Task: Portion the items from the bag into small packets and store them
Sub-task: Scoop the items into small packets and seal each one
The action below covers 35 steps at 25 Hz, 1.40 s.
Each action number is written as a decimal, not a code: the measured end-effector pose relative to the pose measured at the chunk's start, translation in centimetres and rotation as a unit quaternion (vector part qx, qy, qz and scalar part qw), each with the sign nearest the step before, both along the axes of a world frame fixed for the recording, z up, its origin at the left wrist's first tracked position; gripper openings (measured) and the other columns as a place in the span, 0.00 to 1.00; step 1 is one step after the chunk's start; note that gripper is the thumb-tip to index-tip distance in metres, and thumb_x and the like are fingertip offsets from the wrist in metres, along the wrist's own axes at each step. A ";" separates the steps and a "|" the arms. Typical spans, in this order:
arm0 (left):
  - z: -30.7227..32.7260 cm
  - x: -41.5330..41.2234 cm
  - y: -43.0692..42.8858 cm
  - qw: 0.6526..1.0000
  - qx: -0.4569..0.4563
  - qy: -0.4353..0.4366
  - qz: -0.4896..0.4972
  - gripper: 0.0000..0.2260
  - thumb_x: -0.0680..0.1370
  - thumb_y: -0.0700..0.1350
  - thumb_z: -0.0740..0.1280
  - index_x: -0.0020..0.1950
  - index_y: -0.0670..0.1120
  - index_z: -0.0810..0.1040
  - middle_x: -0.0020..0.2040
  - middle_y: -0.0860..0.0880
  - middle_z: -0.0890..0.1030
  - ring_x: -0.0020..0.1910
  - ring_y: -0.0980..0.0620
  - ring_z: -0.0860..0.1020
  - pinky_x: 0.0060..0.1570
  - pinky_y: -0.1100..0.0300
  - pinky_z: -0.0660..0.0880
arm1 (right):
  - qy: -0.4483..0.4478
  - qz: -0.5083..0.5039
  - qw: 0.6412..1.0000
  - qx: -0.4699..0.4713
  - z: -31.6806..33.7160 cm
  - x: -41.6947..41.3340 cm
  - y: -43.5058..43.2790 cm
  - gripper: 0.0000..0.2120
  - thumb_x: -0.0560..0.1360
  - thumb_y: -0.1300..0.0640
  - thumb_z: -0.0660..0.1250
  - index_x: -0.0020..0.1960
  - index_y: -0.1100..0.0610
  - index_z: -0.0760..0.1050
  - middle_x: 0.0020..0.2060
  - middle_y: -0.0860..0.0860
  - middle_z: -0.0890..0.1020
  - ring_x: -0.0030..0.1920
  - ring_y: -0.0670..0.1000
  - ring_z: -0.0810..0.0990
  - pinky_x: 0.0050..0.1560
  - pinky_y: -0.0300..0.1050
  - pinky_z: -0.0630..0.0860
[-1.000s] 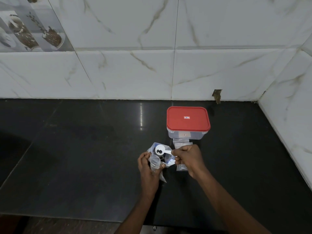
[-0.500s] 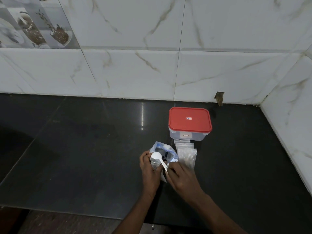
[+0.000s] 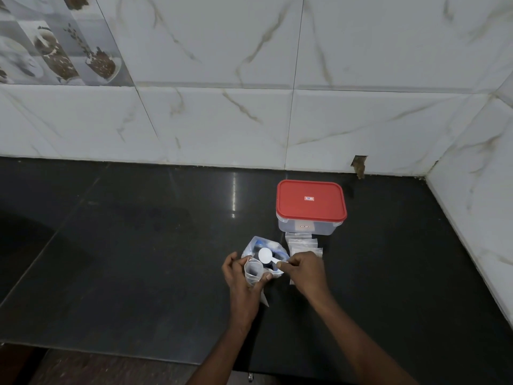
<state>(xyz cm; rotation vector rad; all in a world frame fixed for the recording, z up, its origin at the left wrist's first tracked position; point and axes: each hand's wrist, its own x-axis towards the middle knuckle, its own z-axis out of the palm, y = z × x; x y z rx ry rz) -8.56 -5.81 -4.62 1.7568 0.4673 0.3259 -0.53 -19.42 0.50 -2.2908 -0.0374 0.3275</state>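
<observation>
Scooping is the step in hand, by my reading: the right hand (image 3: 305, 269) pinches the handle of a small white spoon (image 3: 266, 256) between thumb and fingertips, its bowl hanging over the open mouth of the bag (image 3: 254, 245), which stands on the dark counter (image 3: 138, 259). The left hand (image 3: 241, 276) grips a small clear packet (image 3: 253, 273) just in front of the bag, thumb on one side and fingers on the other, keeping its mouth spread. To do this well, the spoon should probably travel the short way from bag to packet kept level, then tip only once its bowl is over the packet's mouth, since the opening is narrow and the film is limp. Whether the bowl is loaded I cannot tell. Holding the packet close against the bag would likely catch spills. More packets (image 3: 304, 245) lie beside the right hand, before a box (image 3: 308, 227) with a red lid (image 3: 311, 200) shut on it, likely the store.
</observation>
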 end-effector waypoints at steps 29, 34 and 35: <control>0.9 -1.0 2.0 0.997 -0.007 0.052 0.063 0.19 0.70 0.45 0.80 0.51 0.60 0.75 0.54 0.53 0.78 0.53 0.59 0.79 0.49 0.65 0.74 | -0.108 0.031 0.975 -0.190 1.5 -1.1 -0.8 0.14 0.80 0.46 0.60 0.54 0.57 0.76 0.50 0.55 0.79 0.51 0.57 0.79 0.44 0.46 0.71; 0.6 -0.9 2.2 0.999 0.024 0.041 0.004 0.24 0.69 0.56 0.75 0.63 0.57 0.74 0.59 0.56 0.70 0.55 0.73 0.73 0.54 0.78 0.70 | 0.021 -0.056 0.997 -0.056 -2.1 -2.0 -0.7 0.21 0.74 0.38 0.64 0.35 0.55 0.76 0.29 0.51 0.81 0.32 0.52 0.82 0.37 0.49 0.81; 0.7 -0.8 2.0 0.999 0.029 0.045 -0.006 0.27 0.67 0.60 0.73 0.64 0.55 0.75 0.60 0.54 0.70 0.56 0.73 0.73 0.53 0.79 0.69 | 0.019 -0.063 0.997 -0.033 -2.4 -2.1 -0.3 0.20 0.74 0.40 0.66 0.34 0.55 0.76 0.28 0.50 0.81 0.30 0.51 0.82 0.37 0.51 0.82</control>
